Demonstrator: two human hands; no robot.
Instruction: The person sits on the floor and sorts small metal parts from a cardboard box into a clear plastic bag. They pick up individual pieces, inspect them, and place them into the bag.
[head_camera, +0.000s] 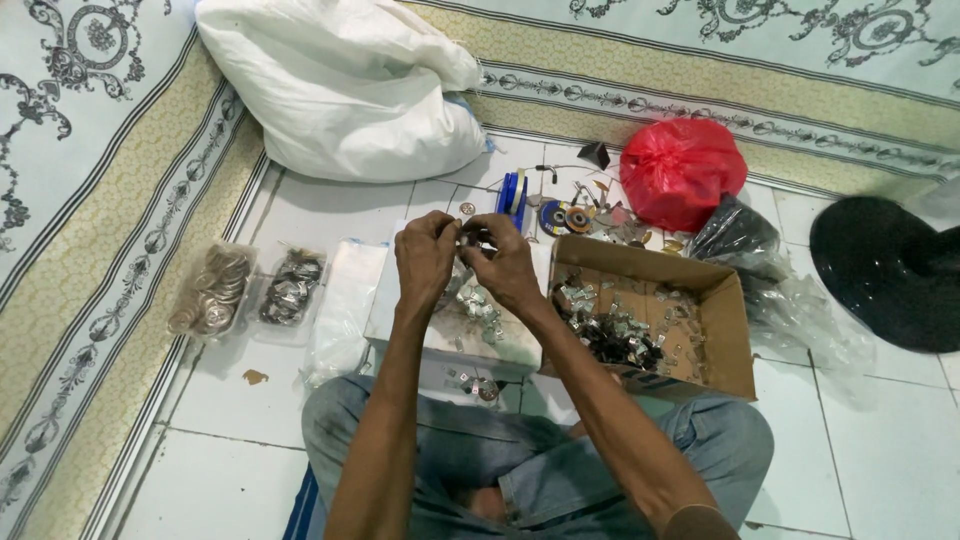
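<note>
Above one cardboard box (725, 330) — two hands (425, 255), one small metal part (468, 236).

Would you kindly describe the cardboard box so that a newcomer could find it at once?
Start at the red plastic bag on the white tiled floor. Just below it, beside the right hand, lies an open brown cardboard box with a heap of small metal pieces inside. Unlike the clear bags around it, it is stiff, brown and open-topped.

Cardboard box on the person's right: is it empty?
No, the cardboard box holds a heap of small dark and silvery metal pieces, piled mostly toward its left side.
</note>
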